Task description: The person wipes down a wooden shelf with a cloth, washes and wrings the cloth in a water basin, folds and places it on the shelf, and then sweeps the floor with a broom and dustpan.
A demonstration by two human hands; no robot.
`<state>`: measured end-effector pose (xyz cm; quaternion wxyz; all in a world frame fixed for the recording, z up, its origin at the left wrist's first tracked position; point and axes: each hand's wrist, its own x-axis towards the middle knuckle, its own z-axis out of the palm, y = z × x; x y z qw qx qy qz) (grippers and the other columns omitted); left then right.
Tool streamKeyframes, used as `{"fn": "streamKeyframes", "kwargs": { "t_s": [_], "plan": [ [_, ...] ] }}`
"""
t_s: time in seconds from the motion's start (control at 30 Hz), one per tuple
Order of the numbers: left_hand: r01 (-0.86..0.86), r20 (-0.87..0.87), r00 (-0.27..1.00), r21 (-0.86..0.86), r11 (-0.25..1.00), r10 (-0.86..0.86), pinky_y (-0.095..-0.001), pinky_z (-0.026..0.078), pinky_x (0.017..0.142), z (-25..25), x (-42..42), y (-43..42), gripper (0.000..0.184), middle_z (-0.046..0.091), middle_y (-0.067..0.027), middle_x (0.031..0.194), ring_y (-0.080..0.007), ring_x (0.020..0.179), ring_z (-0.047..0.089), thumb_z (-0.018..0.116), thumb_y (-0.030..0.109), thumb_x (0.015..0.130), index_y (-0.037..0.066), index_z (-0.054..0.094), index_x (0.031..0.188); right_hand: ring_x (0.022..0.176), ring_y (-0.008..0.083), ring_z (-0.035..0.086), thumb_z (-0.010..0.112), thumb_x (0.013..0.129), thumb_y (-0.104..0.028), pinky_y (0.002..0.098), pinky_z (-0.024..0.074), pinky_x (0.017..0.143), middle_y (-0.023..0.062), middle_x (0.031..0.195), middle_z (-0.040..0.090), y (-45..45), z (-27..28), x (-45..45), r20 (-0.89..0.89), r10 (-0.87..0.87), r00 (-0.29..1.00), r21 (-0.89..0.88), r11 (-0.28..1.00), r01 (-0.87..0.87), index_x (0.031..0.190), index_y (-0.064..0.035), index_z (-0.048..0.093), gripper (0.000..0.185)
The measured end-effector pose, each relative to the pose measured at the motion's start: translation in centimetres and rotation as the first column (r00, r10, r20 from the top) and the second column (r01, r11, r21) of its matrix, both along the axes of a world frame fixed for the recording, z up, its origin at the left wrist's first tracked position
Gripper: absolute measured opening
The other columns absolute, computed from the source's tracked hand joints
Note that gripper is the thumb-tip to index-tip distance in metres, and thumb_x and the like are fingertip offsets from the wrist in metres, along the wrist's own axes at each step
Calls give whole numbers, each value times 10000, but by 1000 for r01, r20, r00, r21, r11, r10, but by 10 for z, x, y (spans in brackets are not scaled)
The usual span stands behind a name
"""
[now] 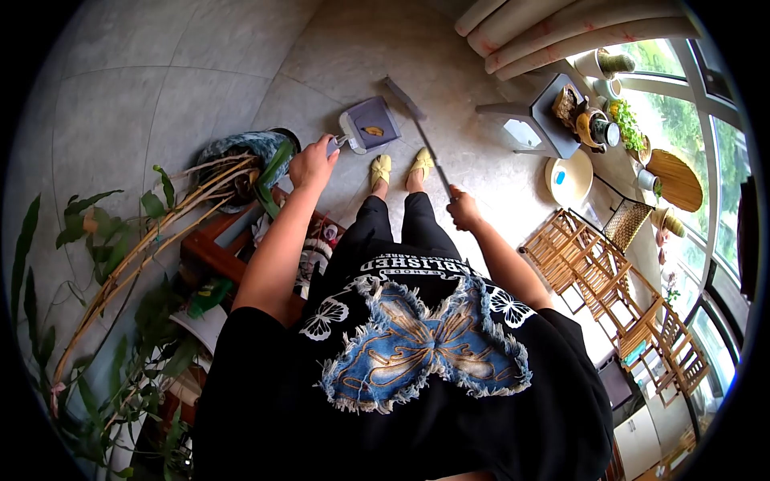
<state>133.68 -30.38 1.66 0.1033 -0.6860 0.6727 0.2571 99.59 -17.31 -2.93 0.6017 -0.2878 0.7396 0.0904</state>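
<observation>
My left hand (311, 167) is closed around the handle of a grey dustpan (384, 115) with a pale rim, held out over the floor in front of my feet. Inside the pan lies a small yellow-brown piece (372, 131), perhaps a dry leaf. A long thin stick runs up from my right hand (463, 210), which grips the handle of a broom (405, 98). The broom's grey head is just to the right of the dustpan, apart from it. My yellow slippers (381, 170) stand between the two tools and my body.
On the left are a large planter (241, 152) with tall stems and a reddish wooden cabinet (210, 244). A dark side table (553, 120) with ornaments, a pale basin (569, 178) and wooden racks (573, 256) line the right. Potted plants sit along the window; a curtain (561, 32) hangs behind.
</observation>
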Motion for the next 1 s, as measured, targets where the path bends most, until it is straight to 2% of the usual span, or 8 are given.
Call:
{"fn": "streamKeyframes", "kwargs": {
  "t_s": [0.1, 0.33, 0.43, 0.6, 0.7, 0.77, 0.8, 1.0],
  "plan": [
    [3, 17, 1000, -3, 1000, -3, -435, 529, 652, 2, -1, -1, 350, 708, -112, 885, -320, 813, 691, 647, 346, 890, 196, 597, 1202, 442, 102, 374, 493, 897, -13, 264, 350, 396, -3, 625, 435, 16, -9, 20, 310, -446, 839, 216, 893, 395, 1519, -187, 321, 668],
    [-13, -6, 1000, -9, 1000, 13, -443, 520, 657, -1, 26, 24, 318, 700, -124, 878, -336, 814, 680, 650, 354, 890, 199, 618, 1166, 432, 121, 429, 525, 872, -36, 298, 400, 367, 16, 627, 485, 9, 44, -34, 190, -300, 935, 39, 954, 298, 1488, -230, 394, 659],
    [-98, -14, 995, -18, 995, 98, -444, 514, 681, -2, 42, 40, 294, 694, -137, 908, -354, 840, 666, 658, 356, 886, 194, 638, 1131, 434, 138, 487, 566, 832, -37, 324, 448, 369, 19, 608, 505, -16, 40, -57, 32, -96, 995, -119, 988, 99, 1472, -234, 430, 683],
    [-199, -40, 980, -55, 978, 197, -437, 513, 728, 5, 47, 50, 300, 691, -131, 975, -355, 905, 655, 668, 361, 878, 191, 654, 1125, 530, 268, 646, 579, 814, -47, 404, 545, 456, 153, 713, 644, -60, -5, -30, -120, 21, 993, -214, 976, -47, 1411, -176, 484, 618],
    [-183, -29, 983, -82, 980, 181, -445, 527, 709, 3, 46, 49, 328, 705, -126, 940, -355, 860, 675, 667, 375, 874, 216, 638, 1159, 451, 212, 556, 545, 848, -79, 377, 498, 411, 84, 623, 561, -28, -84, 4, -69, 76, 995, -184, 979, -88, 1453, -221, 438, 630],
    [-183, 41, 982, -38, 982, 184, -449, 530, 706, 8, 41, 43, 333, 707, -128, 948, -358, 864, 677, 664, 379, 876, 217, 634, 1166, 507, 264, 613, 555, 853, -95, 413, 510, 431, 147, 707, 618, -15, -70, 37, -23, 55, 998, -143, 988, -58, 1433, -175, 444, 596],
    [-180, 40, 983, -39, 983, 182, -449, 530, 706, 6, 41, 41, 333, 707, -128, 948, -358, 864, 677, 664, 379, 876, 217, 634, 1166, 566, 308, 670, 577, 851, -104, 441, 524, 452, 205, 795, 674, -16, -23, 56, 11, -33, 999, -92, 995, 34, 1412, -136, 458, 574],
    [-158, 76, 984, -44, 986, 161, -456, 532, 673, 1, 42, 35, 350, 707, -129, 933, -360, 854, 683, 657, 403, 878, 226, 623, 1177, 443, 153, 485, 550, 849, -23, 334, 444, 388, 55, 631, 517, -1, 9, 36, 266, -131, 955, 121, 987, 102, 1442, -168, 450, 619]
  ]
}}
